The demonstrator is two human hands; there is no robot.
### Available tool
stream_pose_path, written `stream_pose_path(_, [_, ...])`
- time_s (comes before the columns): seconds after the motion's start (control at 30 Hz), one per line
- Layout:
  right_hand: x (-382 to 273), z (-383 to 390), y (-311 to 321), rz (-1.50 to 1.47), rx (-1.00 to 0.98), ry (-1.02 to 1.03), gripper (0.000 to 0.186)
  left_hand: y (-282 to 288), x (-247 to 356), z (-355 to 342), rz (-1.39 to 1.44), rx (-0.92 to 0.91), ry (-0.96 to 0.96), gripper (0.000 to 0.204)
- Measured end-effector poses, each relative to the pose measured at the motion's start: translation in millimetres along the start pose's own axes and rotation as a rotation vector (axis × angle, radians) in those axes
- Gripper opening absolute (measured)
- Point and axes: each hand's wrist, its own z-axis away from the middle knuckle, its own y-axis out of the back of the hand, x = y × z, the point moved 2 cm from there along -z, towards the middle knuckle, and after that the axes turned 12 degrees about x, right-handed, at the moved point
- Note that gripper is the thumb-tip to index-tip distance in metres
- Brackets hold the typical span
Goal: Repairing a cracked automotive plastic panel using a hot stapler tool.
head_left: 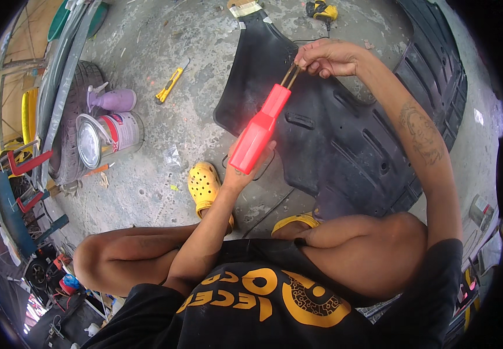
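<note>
Concrete floor (158,64), left grip (238,178) clasping red tool (260,131), right grip (330,57) pinching its prongs (287,76), black panel (324,145) beneath right grip

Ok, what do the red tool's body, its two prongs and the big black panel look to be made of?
Red body: probably hard plastic, smooth and evenly coloured, with soft highlights.
Prongs: likely metal, slim and straight, with a dull brownish sheen.
Black panel: seems moulded plastic, satin, with formed ribs and recesses; coated sheet metal can't be ruled out.
</note>
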Motion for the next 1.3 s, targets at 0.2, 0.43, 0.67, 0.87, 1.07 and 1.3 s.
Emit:
stream_pose_path(0.2, [-2.0, 2.7, -7.0, 0.072, 0.113, 0.093, 0.024, 3.9, -2.1, -4.2, -0.027, 0.037, -0.141, 0.032])
stream_pose_path(0.43, [-6.3, 2.2, -0.5, -0.04, 0.015, 0.025, 0.023, 7.8, 14.0, -11.1, 0.007, 0.086, -0.24, 0.036])
stream_pose_path(0.67, [-11.2, 11.1, -7.8, 0.118, 0.12, 0.075, 0.02, 7.9, 19.2, -12.9, 0.094, 0.107, -0.28, 0.025])
stream_pose_path(0.87, [-16.6, 9.7, -13.4, 0.163, 0.087, 0.018, 0.02, 15.8, 19.3, -8.6, 0.041, 0.056, -0.188, 0.025])
stream_pose_path(1.07, [-19.2, 17.0, -4.3, 0.173, 0.142, 0.03, 0.02, 7.5, 18.3, -11.4, -0.009, 0.03, -0.193, 0.027])
stream_pose_path(1.3, [-23.3, 20.0, -7.6, 0.193, 0.145, 0.043, 0.021, 9.7, 22.1, -11.3, 0.003, 0.031, -0.119, 0.025])
